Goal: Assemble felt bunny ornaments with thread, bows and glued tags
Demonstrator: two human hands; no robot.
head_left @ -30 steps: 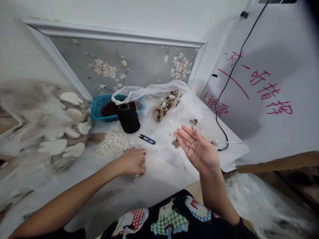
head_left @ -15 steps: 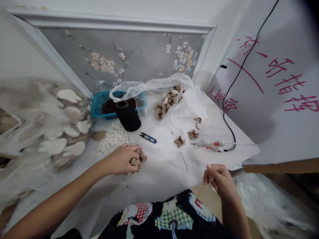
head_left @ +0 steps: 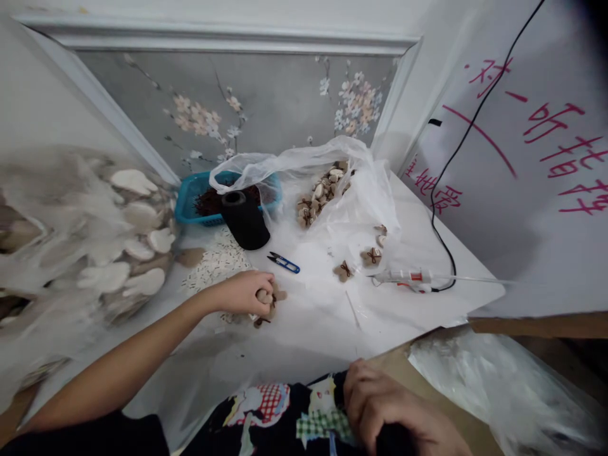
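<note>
On the white table, my left hand (head_left: 247,293) is closed around small beige felt pieces (head_left: 273,299) with brown bows; some stick out past its fingers. My right hand (head_left: 380,402) is low in front of the patterned apron (head_left: 268,405), its fingers curled by something black at the bottom edge that I cannot make out. Blue thread snips (head_left: 284,262) lie beyond my left hand. Two bow-tied pieces (head_left: 342,271) rest further right, near a clear glue gun (head_left: 403,277). Small white labels (head_left: 216,263) are heaped beside my left wrist.
A black thread cone (head_left: 246,221) stands before a blue basket (head_left: 190,206) of brown bits. An open plastic bag (head_left: 375,190) holds finished pieces. Large bags of felt shapes (head_left: 102,278) fill the left. The glue gun's black cord (head_left: 439,237) runs up right.
My right hand has moved down and left, from beside the table edge to the apron. My left hand has shifted slightly up, showing more of the felt pieces.
</note>
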